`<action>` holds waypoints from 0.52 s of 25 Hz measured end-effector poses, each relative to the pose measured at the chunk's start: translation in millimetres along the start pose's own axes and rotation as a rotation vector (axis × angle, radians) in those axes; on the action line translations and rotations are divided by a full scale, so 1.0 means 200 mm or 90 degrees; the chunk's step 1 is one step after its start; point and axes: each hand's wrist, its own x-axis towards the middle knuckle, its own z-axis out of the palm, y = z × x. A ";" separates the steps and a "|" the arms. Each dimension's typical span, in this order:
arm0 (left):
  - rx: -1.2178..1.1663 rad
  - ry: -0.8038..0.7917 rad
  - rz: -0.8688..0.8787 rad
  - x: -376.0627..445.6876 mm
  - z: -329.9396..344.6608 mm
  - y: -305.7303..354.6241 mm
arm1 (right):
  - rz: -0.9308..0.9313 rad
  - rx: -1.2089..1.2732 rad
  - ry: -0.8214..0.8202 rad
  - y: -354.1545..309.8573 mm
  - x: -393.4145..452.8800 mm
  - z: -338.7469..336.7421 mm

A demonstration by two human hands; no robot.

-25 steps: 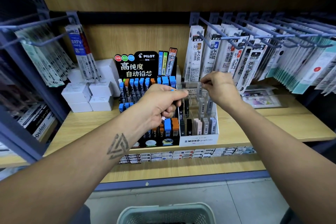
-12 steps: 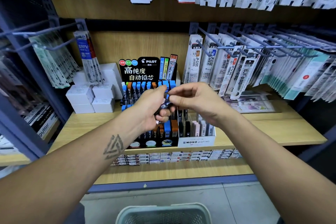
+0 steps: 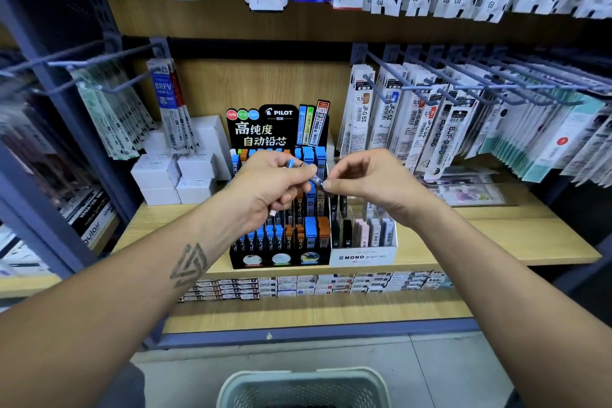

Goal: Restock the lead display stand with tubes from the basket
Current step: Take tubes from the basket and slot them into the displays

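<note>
Left hand (image 3: 268, 185) curled round several lead tubes (image 3: 291, 163); right hand (image 3: 371, 182) pinches end of one dark tube (image 3: 317, 179), other end at left fingertips. Both hover above display stand (image 3: 281, 232) mid-shelf (image 3: 496, 242), near front edge. Basket (image 3: 304, 387) on floor below.

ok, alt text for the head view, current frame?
Both hands meet above a black Pilot lead display stand: the left hand grips several lead tubes, the right hand pinches one dark tube. Grey basket below on the floor.
</note>
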 end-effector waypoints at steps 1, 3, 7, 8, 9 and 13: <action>0.009 -0.002 0.013 0.00 0.02 0.01 | -0.021 -0.016 -0.012 -0.01 0.00 0.00; 0.019 -0.001 0.025 0.00 0.06 0.01 | -0.062 -0.055 -0.035 -0.03 0.00 -0.01; -0.045 0.012 -0.013 0.02 0.11 0.04 | -0.050 -0.100 0.034 -0.05 0.01 -0.11; -0.075 0.004 -0.033 0.02 0.11 0.05 | -0.047 -0.094 0.078 -0.05 0.01 -0.15; -0.101 -0.005 -0.050 0.02 0.11 0.05 | -0.048 -0.081 0.122 -0.05 0.01 -0.18; -0.164 -0.017 -0.088 0.00 0.12 0.05 | -0.056 -0.100 0.204 -0.02 0.04 -0.24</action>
